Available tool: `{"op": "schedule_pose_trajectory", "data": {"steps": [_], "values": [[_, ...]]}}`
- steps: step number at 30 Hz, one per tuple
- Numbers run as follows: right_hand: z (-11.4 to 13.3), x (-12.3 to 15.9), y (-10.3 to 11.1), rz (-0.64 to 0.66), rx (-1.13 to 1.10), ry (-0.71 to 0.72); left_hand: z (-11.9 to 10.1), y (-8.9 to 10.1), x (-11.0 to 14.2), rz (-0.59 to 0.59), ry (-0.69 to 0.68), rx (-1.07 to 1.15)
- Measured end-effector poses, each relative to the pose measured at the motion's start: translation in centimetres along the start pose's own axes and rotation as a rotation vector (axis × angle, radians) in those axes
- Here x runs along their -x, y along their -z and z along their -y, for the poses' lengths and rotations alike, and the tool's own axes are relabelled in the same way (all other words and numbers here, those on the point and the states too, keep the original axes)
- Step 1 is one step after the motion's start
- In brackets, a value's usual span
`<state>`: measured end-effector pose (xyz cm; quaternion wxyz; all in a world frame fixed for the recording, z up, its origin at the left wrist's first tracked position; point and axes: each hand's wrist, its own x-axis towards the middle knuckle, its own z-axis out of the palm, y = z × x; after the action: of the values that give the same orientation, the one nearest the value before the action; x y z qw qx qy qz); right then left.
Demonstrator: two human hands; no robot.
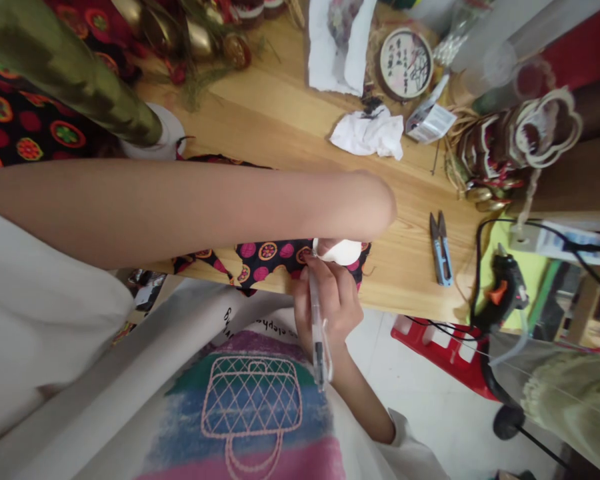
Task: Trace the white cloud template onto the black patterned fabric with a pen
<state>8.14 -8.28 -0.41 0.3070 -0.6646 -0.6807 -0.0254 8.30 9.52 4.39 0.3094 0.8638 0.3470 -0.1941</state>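
My right hand (333, 300) is closed around a clear pen (317, 333), whose tip end is by a white round piece (345, 252). The white piece lies on black fabric (275, 257) with pink and orange round patterns, at the table's near edge. My left arm reaches across from the left, and my left hand (370, 207) bends down over the white piece. Its fingers are mostly hidden under the wrist; they seem to hold the piece against the fabric. The fabric has irregular cut edges and passes under my forearm.
Blue-handled thread snips (441, 250) lie on the wooden table (410, 280) at right, near a black glue gun (505, 293) with its cord. Farther back are a round tin (406, 63), crumpled white tissue (370, 133) and a small box (430, 120). A green fabric roll (75, 73) stands at left.
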Motion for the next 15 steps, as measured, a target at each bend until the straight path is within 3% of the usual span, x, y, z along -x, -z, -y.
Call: {"op": "schedule_pose_trajectory", "data": {"steps": [3, 5, 15], "values": [[-0.2, 0.5, 0.4, -0.013, -0.024, -0.018, -0.3, 0.6, 0.7, 0.181, -0.026, -0.176], [-0.5, 0.8, 0.9, 0.006, -0.038, -0.023, -0.4, 0.8, 1.1, 0.222, -0.043, -0.253], [-1.2, 1.6, 1.7, -0.033, -0.069, -0.026, -0.9, 1.1, 1.8, 0.228, -0.083, -0.436]]}}
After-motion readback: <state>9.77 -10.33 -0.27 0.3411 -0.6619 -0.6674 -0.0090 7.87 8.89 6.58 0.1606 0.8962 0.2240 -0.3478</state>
